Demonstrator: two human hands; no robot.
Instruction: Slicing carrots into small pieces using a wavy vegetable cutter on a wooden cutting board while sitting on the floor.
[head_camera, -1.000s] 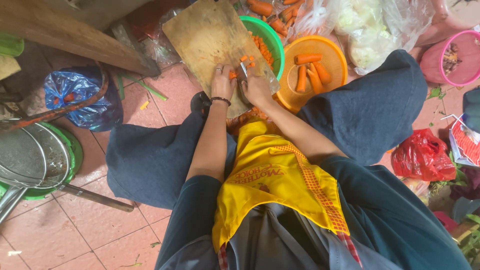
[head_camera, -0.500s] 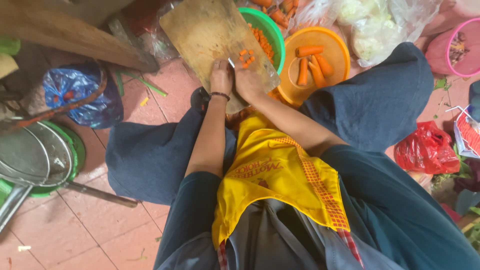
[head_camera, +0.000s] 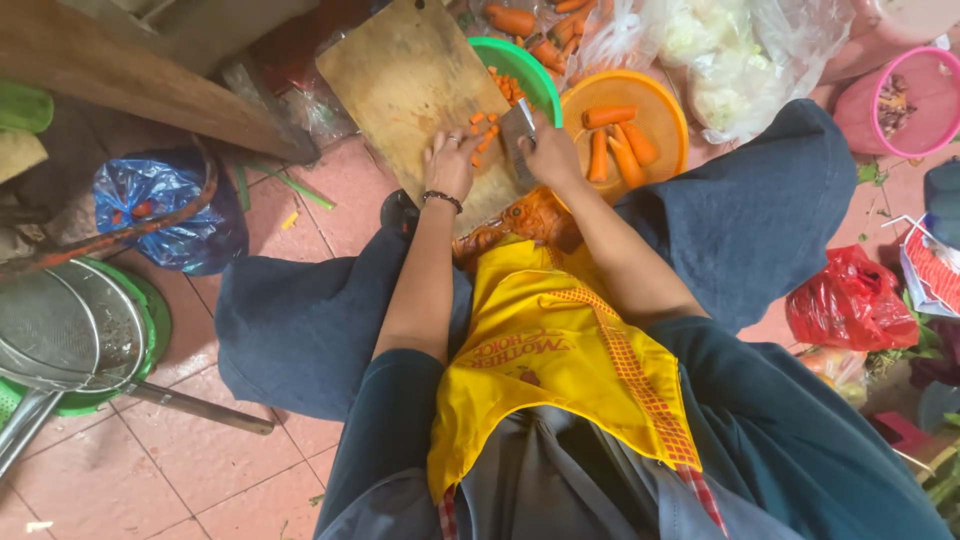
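Observation:
A wooden cutting board (head_camera: 410, 80) lies on the tiled floor in front of me. My left hand (head_camera: 452, 165), with a ring and a dark wristband, rests on the board beside several small orange carrot pieces (head_camera: 485, 130). My right hand (head_camera: 553, 152) grips a knife (head_camera: 517, 128), its wide blade standing over the carrot pieces at the board's right edge. A yellow apron (head_camera: 550, 360) covers my lap between my blue-trousered knees.
A green bowl (head_camera: 530, 62) of cut carrot and an orange bowl (head_camera: 650, 100) of peeled carrots (head_camera: 615, 140) stand right of the board. Clear bags of vegetables (head_camera: 720, 50), a pink basket (head_camera: 915, 100) and a red bag (head_camera: 850, 300) are at right. A blue bag (head_camera: 165, 210) and metal strainer (head_camera: 60, 330) are at left.
The view has shifted so the board sits lower in frame. Both hands have stayed on the board, with the knife working at the carrot pieces.

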